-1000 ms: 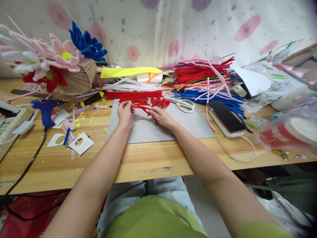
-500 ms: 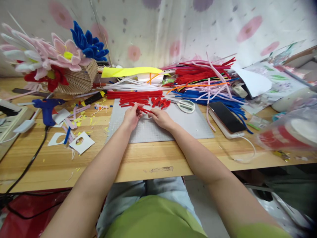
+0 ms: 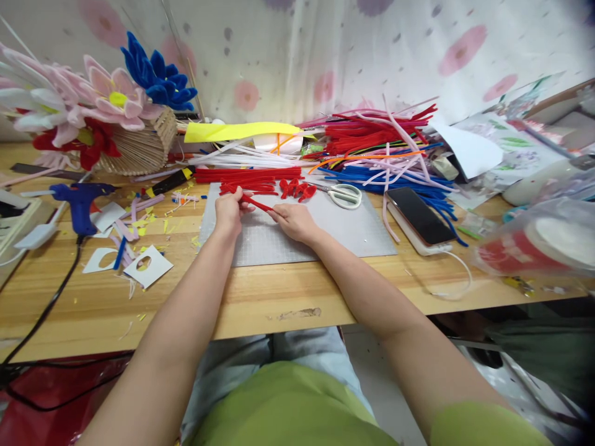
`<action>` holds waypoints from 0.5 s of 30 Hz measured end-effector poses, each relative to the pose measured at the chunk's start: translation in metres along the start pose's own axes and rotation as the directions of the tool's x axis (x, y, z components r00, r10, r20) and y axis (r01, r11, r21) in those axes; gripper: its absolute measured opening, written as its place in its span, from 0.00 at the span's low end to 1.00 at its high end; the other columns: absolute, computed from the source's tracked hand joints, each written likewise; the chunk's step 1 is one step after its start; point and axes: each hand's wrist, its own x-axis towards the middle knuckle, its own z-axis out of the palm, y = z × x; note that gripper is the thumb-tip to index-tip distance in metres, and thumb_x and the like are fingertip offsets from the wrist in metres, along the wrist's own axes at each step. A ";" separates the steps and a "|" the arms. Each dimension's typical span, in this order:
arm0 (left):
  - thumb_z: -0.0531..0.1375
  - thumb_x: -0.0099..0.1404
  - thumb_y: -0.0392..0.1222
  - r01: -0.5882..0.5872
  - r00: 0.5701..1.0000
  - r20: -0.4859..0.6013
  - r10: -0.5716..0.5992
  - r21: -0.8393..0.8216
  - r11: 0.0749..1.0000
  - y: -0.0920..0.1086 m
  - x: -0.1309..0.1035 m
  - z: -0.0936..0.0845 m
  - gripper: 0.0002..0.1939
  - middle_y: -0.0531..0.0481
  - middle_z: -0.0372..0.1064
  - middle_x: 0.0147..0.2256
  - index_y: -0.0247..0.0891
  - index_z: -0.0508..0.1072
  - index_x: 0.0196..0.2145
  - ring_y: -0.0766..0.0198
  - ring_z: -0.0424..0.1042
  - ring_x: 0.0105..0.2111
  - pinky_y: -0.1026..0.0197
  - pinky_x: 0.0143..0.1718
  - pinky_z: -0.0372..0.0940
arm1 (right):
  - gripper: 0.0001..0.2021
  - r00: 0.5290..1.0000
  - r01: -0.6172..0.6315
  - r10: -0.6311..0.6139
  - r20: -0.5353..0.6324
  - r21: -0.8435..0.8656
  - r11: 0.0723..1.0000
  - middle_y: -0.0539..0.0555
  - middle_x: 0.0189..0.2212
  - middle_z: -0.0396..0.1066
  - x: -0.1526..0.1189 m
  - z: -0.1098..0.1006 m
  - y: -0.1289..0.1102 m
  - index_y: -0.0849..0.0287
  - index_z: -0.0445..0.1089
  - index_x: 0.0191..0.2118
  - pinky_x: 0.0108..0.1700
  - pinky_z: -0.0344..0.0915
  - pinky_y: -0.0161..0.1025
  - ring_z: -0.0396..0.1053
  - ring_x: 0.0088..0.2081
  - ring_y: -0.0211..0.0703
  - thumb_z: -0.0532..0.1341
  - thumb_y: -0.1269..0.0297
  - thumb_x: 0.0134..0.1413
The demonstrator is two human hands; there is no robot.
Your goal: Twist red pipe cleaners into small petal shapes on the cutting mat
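Observation:
Red pipe cleaners (image 3: 258, 204) stretch between my two hands over the grey cutting mat (image 3: 297, 241). My left hand (image 3: 229, 212) pinches their left end, and my right hand (image 3: 294, 221) grips the right end with closed fingers. How many strands are held I cannot make out. Just beyond my hands lies a pile of cut red pipe cleaners (image 3: 248, 184), with longer red ones behind it. Several looped red petal shapes (image 3: 297, 189) rest to the right of that pile. Beside them are scissors (image 3: 344, 196) with pale handles.
A blue glue gun (image 3: 81, 204) and paper scraps (image 3: 149, 266) lie at left, near a basket of fuzzy flowers (image 3: 116, 99). Bundles of coloured pipe cleaners (image 3: 376, 136) fill the back. A phone (image 3: 421, 215) on a white power bank and a bagged cup (image 3: 534, 244) stand at right.
My left hand has moved left, away from my right hand, so more of the red pipe cleaners shows between them. The whole view has shifted slightly.

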 end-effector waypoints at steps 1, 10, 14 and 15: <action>0.60 0.58 0.37 0.006 1.000 0.000 -0.006 -0.009 1.000 0.000 0.000 -0.001 0.12 0.54 0.61 0.15 0.33 0.69 0.19 0.78 0.54 0.12 0.71 0.19 0.64 | 0.20 1.000 0.000 0.000 0.004 0.000 1.000 0.55 0.34 0.72 0.000 0.000 0.000 0.61 0.70 0.35 0.36 0.51 0.34 0.65 0.35 0.39 0.44 0.57 0.64; 0.62 0.55 0.45 0.085 0.991 0.102 -0.089 0.045 0.995 -0.006 -0.009 -0.003 0.12 0.51 0.66 0.19 0.33 0.70 0.23 0.72 0.65 0.18 0.69 0.20 0.66 | 0.23 0.997 -0.074 0.073 -0.026 -0.027 0.997 0.56 0.37 0.73 -0.004 0.006 0.011 0.59 0.70 0.40 0.35 0.52 0.35 0.67 0.36 0.40 0.42 0.53 0.64; 0.61 0.57 0.41 0.017 1.000 -0.012 -0.016 0.097 0.995 -0.006 -0.004 -0.003 0.11 0.53 0.64 0.17 0.34 0.68 0.20 0.74 0.62 0.16 0.71 0.18 0.61 | 0.23 0.999 -0.052 0.052 0.004 -0.059 0.997 0.56 0.38 0.73 -0.004 0.007 0.007 0.58 0.70 0.41 0.34 0.52 0.36 0.68 0.37 0.42 0.42 0.51 0.63; 0.60 0.58 0.40 -0.022 0.997 -0.065 0.029 0.109 0.994 -0.004 -0.001 -0.005 0.12 0.54 0.62 0.17 0.34 0.68 0.19 0.75 0.60 0.15 0.72 0.17 0.59 | 0.24 0.999 -0.040 0.041 0.017 -0.071 0.997 0.57 0.38 0.73 -0.004 0.008 0.005 0.58 0.71 0.41 0.35 0.53 0.36 0.68 0.38 0.42 0.42 0.51 0.63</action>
